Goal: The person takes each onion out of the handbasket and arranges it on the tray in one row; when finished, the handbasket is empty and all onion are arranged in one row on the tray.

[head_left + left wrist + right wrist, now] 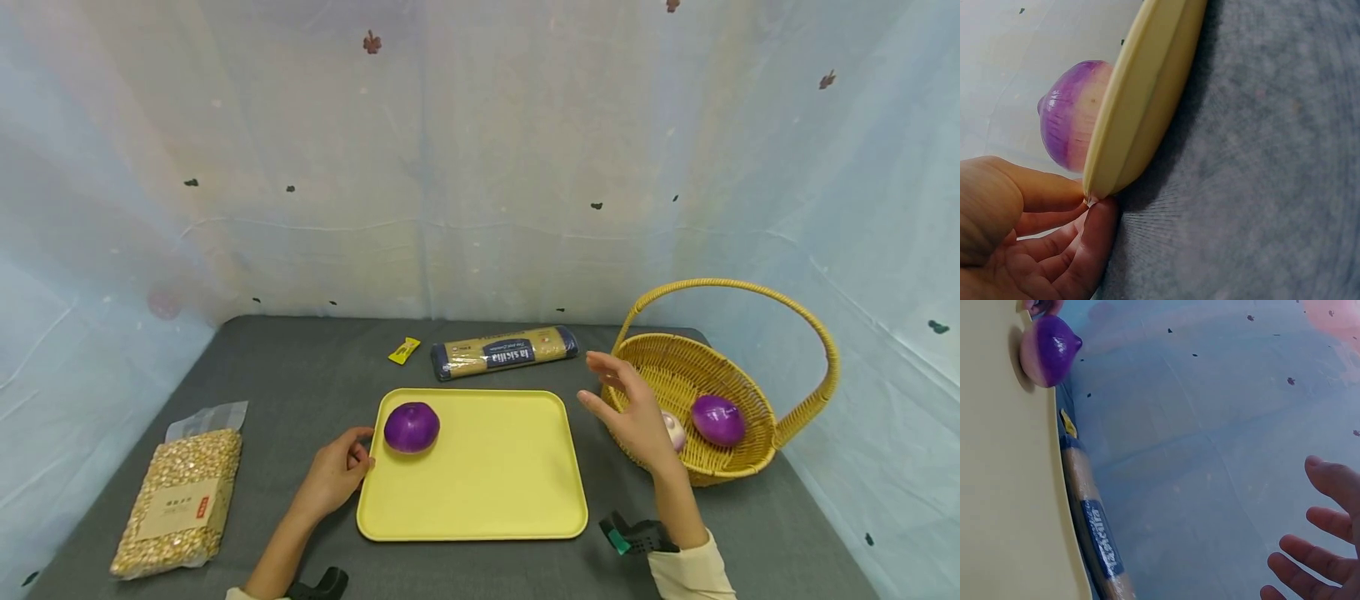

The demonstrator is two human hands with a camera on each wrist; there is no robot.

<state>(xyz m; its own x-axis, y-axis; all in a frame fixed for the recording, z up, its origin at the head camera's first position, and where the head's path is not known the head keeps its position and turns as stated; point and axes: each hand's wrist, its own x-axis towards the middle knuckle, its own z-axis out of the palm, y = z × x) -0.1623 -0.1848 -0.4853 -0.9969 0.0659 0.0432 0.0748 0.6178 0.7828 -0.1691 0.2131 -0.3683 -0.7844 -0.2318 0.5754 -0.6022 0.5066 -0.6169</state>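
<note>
A purple-topped, pale-based round vegetable, like a turnip or onion [412,427], rests at the upper left of a yellow tray [487,483]. My left hand [340,472] pinches the tray's left rim between thumb and fingers, as the left wrist view shows close up. My right hand [637,412] is raised beside the wicker basket [675,358], with fingers spread and nothing in them. In the basket lie a glossy purple vegetable [718,421] and a pale bulb [673,432], partly hidden by the right hand.
Behind the tray lies a pasta packet [506,352], with a small yellow sachet [405,350] to its left. A bag of yellow kernels [180,500] is at the table's left. The basket's tall handle [806,417] arches above it. A pale curtain [480,167] hangs behind.
</note>
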